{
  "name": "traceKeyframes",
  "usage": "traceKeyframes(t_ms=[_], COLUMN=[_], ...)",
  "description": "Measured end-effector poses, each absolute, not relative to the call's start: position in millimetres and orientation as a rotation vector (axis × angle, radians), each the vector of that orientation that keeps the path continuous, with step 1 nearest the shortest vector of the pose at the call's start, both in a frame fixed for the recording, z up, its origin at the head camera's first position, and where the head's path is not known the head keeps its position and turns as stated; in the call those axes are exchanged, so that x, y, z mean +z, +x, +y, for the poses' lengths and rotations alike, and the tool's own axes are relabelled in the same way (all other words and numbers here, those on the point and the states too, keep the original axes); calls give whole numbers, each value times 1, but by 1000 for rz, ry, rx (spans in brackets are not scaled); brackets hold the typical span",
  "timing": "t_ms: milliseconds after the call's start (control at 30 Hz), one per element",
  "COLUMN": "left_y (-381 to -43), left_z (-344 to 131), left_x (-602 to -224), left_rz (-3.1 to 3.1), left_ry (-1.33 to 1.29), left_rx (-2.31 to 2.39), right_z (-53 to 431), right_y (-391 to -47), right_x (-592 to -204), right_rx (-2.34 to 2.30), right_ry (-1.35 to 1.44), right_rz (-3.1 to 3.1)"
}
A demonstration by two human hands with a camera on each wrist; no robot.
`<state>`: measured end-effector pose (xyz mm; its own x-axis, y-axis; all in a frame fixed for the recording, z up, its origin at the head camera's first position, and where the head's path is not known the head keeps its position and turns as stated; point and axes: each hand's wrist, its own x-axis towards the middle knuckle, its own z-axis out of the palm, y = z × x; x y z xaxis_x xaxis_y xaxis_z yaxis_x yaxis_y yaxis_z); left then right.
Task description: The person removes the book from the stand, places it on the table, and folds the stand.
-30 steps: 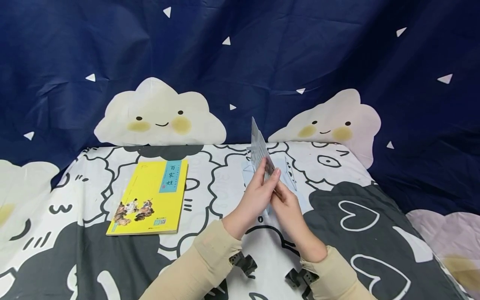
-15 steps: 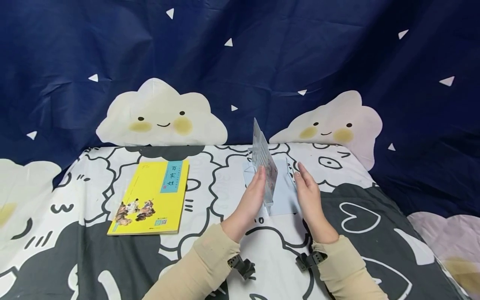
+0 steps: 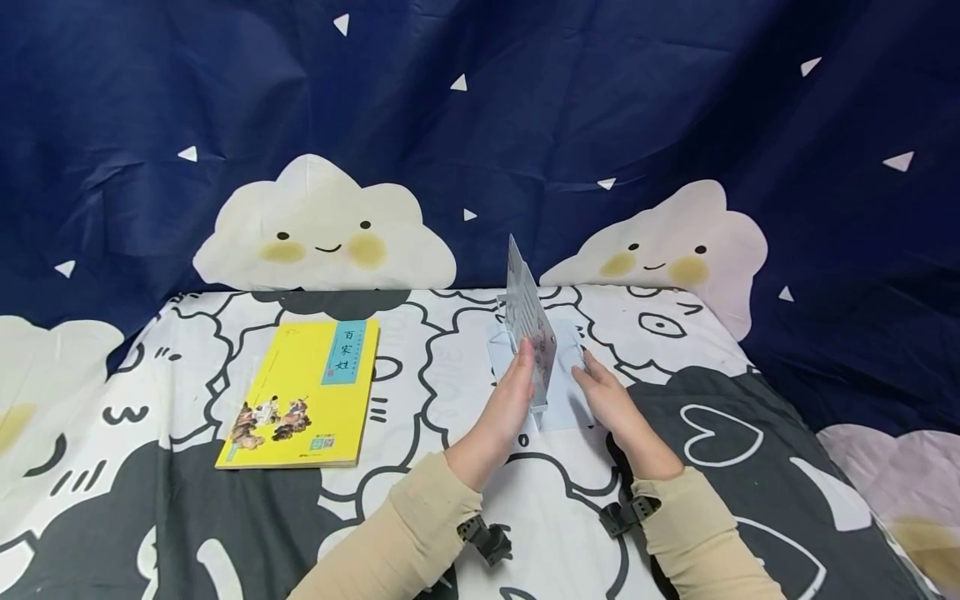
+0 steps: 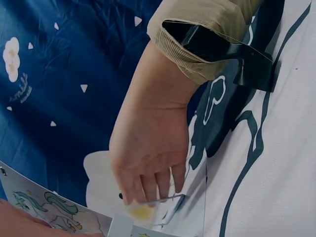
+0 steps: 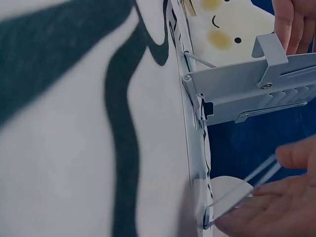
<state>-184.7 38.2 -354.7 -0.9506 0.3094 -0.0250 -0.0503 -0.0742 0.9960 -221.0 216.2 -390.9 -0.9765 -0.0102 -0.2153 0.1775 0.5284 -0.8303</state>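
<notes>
A light blue metal book stand [image 3: 528, 325] has its panel raised, with slots and a unicorn print [image 4: 54, 210]. Its flat base [image 3: 562, 408] lies on the cloth. My left hand [image 3: 498, 412] rests along the panel's left side, fingers fairly straight; in the right wrist view its fingers [image 5: 294, 27] show beyond the panel. On the other side, my right hand [image 3: 615, 408] pinches the stand's wire leg [image 5: 247, 190], thumb on one side and fingers on the other. That leg is hinged at the base and tilted upward.
A yellow book [image 3: 300, 396] with a blue title strip lies flat to the left. The cartoon-printed cloth [image 3: 555, 517] covers the work surface. Behind it hangs a dark blue curtain [image 3: 525, 108] with clouds and triangles.
My right hand came away from the panel beside my left hand, moved right, and then took the wire leg, tilting it inward. My left hand stayed at the panel.
</notes>
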Motion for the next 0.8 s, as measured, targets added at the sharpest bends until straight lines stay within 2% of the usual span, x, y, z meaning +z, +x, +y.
traceKeyframes(t_ms=[233,400,600,800], left_y=[-185,-185,-184,-185], left_z=[39,38,40,41], left_x=[-354,-354,-356,-357], left_rz=[1952,1952,1961,1950], left_ry=[294,300,329,359], left_rx=[2136,2125,2104,2109], right_z=[215,215,213,201], right_y=[-222,-222,-216,-205], right_x=[-398,-399,-390,-363], right_rx=[-1137,-1133,-1289,-1727], right_ry=[-30,-55,-30,-125], right_rz=[2536,2541,2585,2525])
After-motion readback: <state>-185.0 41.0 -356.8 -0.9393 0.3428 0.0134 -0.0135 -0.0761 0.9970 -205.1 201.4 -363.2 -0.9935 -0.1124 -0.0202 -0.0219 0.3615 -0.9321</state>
